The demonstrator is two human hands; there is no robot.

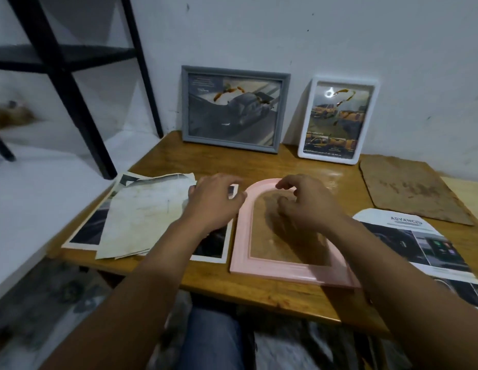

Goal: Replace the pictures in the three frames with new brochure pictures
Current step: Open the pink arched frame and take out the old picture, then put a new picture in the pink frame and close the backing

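A pink arched frame (242, 236) lies flat on the wooden table (259, 289), and the tabletop shows through its opening. My right hand (310, 206) hovers over the arch, fingers loosely curled and apart, fingertips near the top rim. My left hand (214, 204) is beside the frame's upper left edge, above the brochure pages (144, 217), and grips nothing. An arch-cut brochure picture (414, 241) lies to the right of the frame. A grey frame (234, 109) and a white frame (339, 120) lean on the wall, each with a car picture inside.
A worn brown backing board (408, 188) lies flat at the back right. A black shelf leg (72, 89) stands to the left of the table. My knees are under the table's front edge (259, 305).
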